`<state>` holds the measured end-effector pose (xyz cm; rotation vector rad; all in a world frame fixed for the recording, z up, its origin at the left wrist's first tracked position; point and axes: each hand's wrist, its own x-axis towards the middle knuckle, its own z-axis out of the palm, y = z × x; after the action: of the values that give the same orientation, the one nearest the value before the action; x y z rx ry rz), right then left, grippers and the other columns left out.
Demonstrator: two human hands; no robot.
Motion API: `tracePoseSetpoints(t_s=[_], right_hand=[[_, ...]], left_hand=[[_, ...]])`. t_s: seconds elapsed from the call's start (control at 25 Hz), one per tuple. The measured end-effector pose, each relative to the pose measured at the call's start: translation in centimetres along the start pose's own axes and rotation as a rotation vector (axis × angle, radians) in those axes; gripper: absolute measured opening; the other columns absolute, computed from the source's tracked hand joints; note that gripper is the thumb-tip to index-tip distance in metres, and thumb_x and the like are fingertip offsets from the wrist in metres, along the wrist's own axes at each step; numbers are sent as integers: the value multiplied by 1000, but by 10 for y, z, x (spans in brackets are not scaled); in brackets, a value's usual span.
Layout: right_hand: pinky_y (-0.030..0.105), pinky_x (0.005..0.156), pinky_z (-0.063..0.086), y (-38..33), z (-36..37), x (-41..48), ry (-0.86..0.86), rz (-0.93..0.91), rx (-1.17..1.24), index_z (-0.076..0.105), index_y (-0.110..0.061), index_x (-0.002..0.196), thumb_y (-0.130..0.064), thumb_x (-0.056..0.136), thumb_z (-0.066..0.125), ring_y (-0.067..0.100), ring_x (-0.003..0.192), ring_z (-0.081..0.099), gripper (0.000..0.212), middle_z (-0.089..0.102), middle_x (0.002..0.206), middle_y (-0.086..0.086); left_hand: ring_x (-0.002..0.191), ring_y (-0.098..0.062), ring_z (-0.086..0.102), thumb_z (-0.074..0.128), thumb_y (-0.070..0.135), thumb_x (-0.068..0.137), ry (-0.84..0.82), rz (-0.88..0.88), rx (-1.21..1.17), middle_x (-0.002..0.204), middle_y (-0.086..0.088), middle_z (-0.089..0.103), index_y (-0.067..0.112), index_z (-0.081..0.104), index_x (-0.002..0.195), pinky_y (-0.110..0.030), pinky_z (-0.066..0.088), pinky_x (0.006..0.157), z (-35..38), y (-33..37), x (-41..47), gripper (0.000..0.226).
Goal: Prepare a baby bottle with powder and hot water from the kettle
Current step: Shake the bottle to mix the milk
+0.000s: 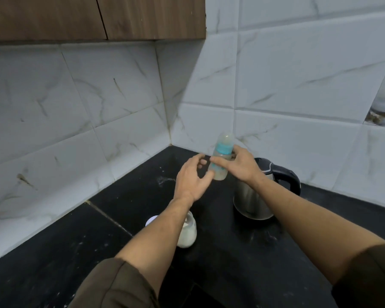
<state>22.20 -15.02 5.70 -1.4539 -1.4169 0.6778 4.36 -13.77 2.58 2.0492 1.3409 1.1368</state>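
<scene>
Currently baby bottle (220, 161) is gripped by right hand (242, 167), raised just left of kettle (260, 194); left hand (191, 176) is spread loosely beside it, gripping nothing. Powder jar (187, 234), left of kettle and nearer, sits under left forearm: could be toppled if arm is lowered.

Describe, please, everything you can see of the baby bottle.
The baby bottle is translucent plastic with a teal collar and a clear domed cap. It is roughly upright, held over the black counter near the tiled corner. The right hand grips its middle; the left hand is at its lower side, contact unclear.
</scene>
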Motion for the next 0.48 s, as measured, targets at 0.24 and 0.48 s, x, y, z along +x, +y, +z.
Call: tracePoseSetpoints(t_s=[0.24, 0.48], right_hand=[[44, 77, 67, -55, -22, 21, 434, 140, 835, 53, -11, 131, -36, 90, 81, 24, 100, 76, 56, 69, 120, 10], [43, 74, 65, -105, -5, 9, -271, 62, 637, 63, -10, 123, -39, 96, 72, 24, 92, 76, 41, 75, 105, 9]], left_hand=[[114, -12, 59, 56, 37, 97, 119, -175, 65, 120, 10, 63, 21, 51, 148, -38, 48, 105, -28, -4, 24, 54], [100, -16, 65, 56, 34, 99, 41, -214, 213, 106, 7, 68, 17, 59, 133, -37, 54, 86, -17, -1, 36, 39]])
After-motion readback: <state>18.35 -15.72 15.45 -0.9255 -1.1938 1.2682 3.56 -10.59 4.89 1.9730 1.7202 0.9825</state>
